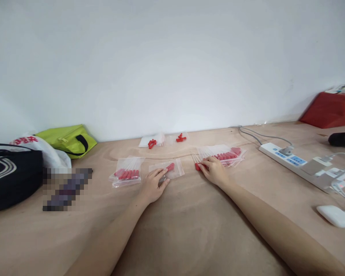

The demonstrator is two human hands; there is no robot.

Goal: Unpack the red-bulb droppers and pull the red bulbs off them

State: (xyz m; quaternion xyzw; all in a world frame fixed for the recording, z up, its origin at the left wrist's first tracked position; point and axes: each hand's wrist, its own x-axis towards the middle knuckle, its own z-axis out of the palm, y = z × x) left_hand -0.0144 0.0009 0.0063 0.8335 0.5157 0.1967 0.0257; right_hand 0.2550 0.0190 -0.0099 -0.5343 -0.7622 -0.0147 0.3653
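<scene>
My left hand (pixel 155 185) lies with its fingers stretched out over a small clear zip bag (pixel 177 171). Inside that bag is a red piece (pixel 170 167), partly covered by my fingertips. My right hand (pixel 214 171) has its thumb and fingers closed on red-handled thin pale sticks (pixel 197 166), whose points fan away from me. Just beyond it are clear bags with several red-handled sticks (pixel 225 156). To the left of my left hand, another clear bag (pixel 128 172) holds several similar sticks. How many sticks my right fingers grip is hidden.
Loose red pieces (pixel 152 143) lie on clear bags near the wall, with more red pieces (pixel 181 137) beside them. A white power strip (pixel 287 159) with cables and a white charger (pixel 336 216) stand right. A black bag (pixel 15 180) and a lime-green bag (pixel 66 140) sit left.
</scene>
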